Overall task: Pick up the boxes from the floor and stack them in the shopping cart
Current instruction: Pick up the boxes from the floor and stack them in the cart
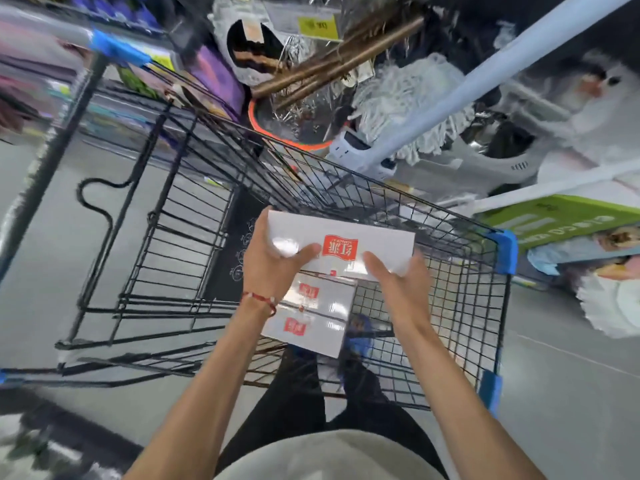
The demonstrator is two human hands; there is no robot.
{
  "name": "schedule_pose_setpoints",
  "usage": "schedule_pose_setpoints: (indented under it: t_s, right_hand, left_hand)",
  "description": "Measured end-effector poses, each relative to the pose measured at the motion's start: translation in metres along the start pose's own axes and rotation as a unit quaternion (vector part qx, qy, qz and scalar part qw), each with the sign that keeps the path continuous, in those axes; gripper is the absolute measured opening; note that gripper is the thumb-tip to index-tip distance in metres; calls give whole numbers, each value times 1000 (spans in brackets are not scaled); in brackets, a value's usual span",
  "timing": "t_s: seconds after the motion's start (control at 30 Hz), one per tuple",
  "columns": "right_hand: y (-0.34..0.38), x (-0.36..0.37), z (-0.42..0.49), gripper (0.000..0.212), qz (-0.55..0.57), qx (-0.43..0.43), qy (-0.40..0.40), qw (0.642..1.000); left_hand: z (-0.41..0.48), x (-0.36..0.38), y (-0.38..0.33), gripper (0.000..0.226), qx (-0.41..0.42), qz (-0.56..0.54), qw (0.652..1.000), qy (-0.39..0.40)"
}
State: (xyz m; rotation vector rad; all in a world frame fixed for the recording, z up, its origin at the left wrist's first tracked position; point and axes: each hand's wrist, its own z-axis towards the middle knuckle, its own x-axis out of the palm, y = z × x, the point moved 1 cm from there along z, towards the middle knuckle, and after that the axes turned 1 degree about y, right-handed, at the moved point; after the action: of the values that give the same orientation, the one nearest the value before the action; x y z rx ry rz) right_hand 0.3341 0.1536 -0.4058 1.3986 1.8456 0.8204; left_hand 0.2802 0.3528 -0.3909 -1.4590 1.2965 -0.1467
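Note:
A white box with a red logo (374,242) hovers over the black wire shopping cart (478,299). My left hand (270,261) grips its left end, thumb on top. My right hand (398,275) holds its near right edge, fingers curled under it. Two more white boxes with red logos (311,317) lie side by side inside the cart basket, just below the held box and partly hidden by my left wrist.
The cart has blue corner guards (507,251) and a folded child-seat flap at left. Mops (398,98), wooden handles and an orange-rimmed bucket (287,136) crowd the shelf beyond. A green package (561,216) lies at right. Grey floor surrounds the cart.

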Motion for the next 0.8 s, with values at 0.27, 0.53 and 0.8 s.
schedule_pose_setpoints:
  t_s: [0.27, 0.53, 0.8]
  right_hand:
    - [-12, 43, 65, 62, 2, -24, -24, 999]
    - [-57, 70, 116, 67, -5, -38, -29, 999]
    - [-120, 88, 167, 62, -55, -3, -29, 998]
  left_hand:
    - [89, 12, 40, 91, -5, -2, 998, 56]
    - [155, 43, 88, 100, 4, -11, 997, 80]
    - [190, 81, 144, 96, -44, 8, 993, 112]
